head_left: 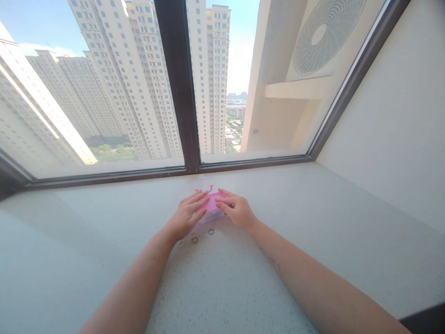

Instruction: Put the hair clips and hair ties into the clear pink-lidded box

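Observation:
A small box with a pink lid [214,202] and clear, pale sides [212,216] sits on the white sill. Across the lid's left part lies my left hand [187,213], its fingers stretched and apart, the thumb near the front edge. My right hand [239,211] has its fingers bent over the lid's right side, with the fingertips on the pink surface. A curled pink strip [211,188] rises behind the lid. Small rings lie in front of the box: dark ones [211,231] and a pale yellowish one [181,242]. My hands hide both ends of the box.
The speckled white sill [222,283] spreads around my forearms. Close behind the box runs a dark window frame [193,169], with tall buildings outside. A white wall [389,139] bounds the right side. A dark edge [426,320] shows at the lower right corner.

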`<state>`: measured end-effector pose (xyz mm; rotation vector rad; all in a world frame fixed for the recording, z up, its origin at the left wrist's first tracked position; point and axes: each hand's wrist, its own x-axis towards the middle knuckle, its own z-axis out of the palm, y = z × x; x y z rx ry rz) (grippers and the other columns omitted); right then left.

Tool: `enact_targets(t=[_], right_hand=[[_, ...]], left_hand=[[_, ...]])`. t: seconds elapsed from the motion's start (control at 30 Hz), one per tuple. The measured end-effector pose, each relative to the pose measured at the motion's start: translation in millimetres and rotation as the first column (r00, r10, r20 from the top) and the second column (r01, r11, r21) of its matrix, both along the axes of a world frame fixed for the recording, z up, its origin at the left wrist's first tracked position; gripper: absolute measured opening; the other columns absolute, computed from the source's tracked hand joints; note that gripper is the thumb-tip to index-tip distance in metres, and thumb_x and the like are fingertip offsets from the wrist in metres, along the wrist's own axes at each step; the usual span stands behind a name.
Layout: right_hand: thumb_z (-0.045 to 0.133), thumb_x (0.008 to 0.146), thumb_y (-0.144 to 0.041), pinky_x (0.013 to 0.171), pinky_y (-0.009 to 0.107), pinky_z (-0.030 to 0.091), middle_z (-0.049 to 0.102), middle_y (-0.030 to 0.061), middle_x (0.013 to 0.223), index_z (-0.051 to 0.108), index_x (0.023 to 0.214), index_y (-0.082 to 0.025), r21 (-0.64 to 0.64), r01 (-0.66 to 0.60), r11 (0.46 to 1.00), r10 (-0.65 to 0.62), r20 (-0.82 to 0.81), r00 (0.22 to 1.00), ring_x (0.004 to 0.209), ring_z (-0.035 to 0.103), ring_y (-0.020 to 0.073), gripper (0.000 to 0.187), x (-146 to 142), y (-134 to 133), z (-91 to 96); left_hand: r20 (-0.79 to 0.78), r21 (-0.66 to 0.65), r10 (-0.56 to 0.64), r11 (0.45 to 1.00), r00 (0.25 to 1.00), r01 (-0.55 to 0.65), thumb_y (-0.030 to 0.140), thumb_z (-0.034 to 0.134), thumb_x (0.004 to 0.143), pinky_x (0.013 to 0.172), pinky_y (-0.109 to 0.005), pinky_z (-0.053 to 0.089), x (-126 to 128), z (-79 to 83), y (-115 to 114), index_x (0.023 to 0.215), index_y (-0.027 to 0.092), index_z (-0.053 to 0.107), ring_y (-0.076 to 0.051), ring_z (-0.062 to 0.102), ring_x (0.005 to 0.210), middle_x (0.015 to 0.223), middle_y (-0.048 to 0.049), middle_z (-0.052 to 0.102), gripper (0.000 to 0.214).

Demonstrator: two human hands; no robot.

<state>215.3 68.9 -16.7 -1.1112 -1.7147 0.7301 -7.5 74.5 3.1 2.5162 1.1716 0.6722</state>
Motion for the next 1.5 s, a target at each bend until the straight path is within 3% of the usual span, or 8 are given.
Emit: enact_targets(t=[0.13,0.23,0.37,0.63,0.8,0.93,1.3,1.5], right_hand=[[0.061,0.088,-0.039,0.067,0.031,0.056,0.052,0.0131,0.142,0.073,0.114,-0.021,0.054,0.012,0.998,-0.018,0.116,0.993,0.058,0.062,0.0108,0.034,-2,-4,3.5],[0.054,0.092,-0.035,0.086,0.036,0.055,0.048,0.0114,0.145,0.061,0.132,-0.022,0.103,-0.002,0.995,-0.016,0.177,0.984,0.094,0.070,0.0210,0.042,-5,-5,4.8],[0.046,0.096,-0.033,0.111,0.043,0.038,0.046,0.0120,0.147,0.059,0.134,-0.018,0.138,-0.034,0.990,-0.002,0.252,0.968,0.135,0.047,0.0251,0.043,-8,-4,3.5],[0.046,0.097,-0.033,0.112,0.044,0.038,0.038,0.0093,0.153,0.059,0.134,-0.021,0.161,-0.044,0.986,-0.001,0.272,0.962,0.138,0.042,0.0261,0.041,-11,-5,-0.9],[0.063,0.087,-0.041,0.099,0.046,0.050,0.057,0.0118,0.137,0.067,0.124,-0.020,0.162,0.118,0.980,-0.151,0.204,0.967,0.121,0.059,0.0302,0.043,-8,-7,2.2],[0.057,0.092,-0.042,0.101,0.045,0.049,0.060,0.0111,0.132,0.068,0.122,-0.019,0.172,0.108,0.979,-0.142,0.195,0.971,0.120,0.060,0.0283,0.040,-6,-6,1.4],[0.046,0.096,-0.033,0.110,0.043,0.042,0.055,0.0134,0.137,0.060,0.132,-0.013,0.108,0.141,0.984,-0.165,0.260,0.952,0.130,0.052,0.0254,0.043,-11,-6,3.9],[0.048,0.095,-0.038,0.100,0.039,0.049,0.055,0.0098,0.139,0.058,0.134,-0.017,0.025,0.130,0.991,-0.132,0.213,0.968,0.119,0.062,0.0247,0.046,-9,-9,7.6]], left_hand=[[-0.056,-0.027,-0.004,1.000,0.998,0.002,0.046,0.033,0.100,0.117,-0.052,0.020,1,3.7,0,0.148,0.033,0.037,-0.027,0.023,0.147,0.159,-0.0010,0.030,0.050],[-0.142,-0.018,0.030,0.999,0.989,-0.033,0.046,0.030,0.101,0.116,-0.053,0.019,2,8.2,-1,0.149,0.036,0.034,-0.026,0.022,0.148,0.159,0.0008,0.029,0.049],[-0.199,0.042,0.085,0.996,0.976,-0.078,0.047,0.030,0.100,0.117,-0.053,0.014,3,10.0,-3,0.149,0.036,0.033,-0.025,0.023,0.147,0.158,0.0011,0.032,0.050],[-0.129,0.056,0.095,0.994,0.987,-0.088,0.052,0.038,0.098,0.115,-0.051,0.020,0,5.5,0,0.147,0.035,0.038,-0.027,0.028,0.145,0.155,-0.0022,0.039,0.053],[-0.009,0.045,0.100,0.994,0.995,-0.099,0.043,0.044,0.097,0.114,-0.050,0.023,-1,1.7,0,0.144,0.031,0.045,-0.028,0.033,0.143,0.152,-0.0046,0.044,0.049],[0.003,0.061,0.145,0.987,0.989,-0.145,0.038,0.044,0.096,0.112,-0.050,0.025,0,0.6,-1,0.140,0.028,0.050,-0.027,0.040,0.138,0.148,-0.0072,0.049,0.046],[-0.104,-0.057,0.115,0.991,0.988,-0.121,0.043,0.029,0.100,0.118,-0.050,0.015,2,6.7,-2,0.151,0.025,0.032,-0.023,0.022,0.148,0.159,-0.0051,0.028,0.054],[0.415,-0.206,0.114,0.978,0.903,-0.028,0.043,0.052,0.091,0.118,-0.042,0.024,0,-0.5,3,0.145,0.022,0.046,-0.026,0.035,0.143,0.153,-0.0068,0.041,0.058]])
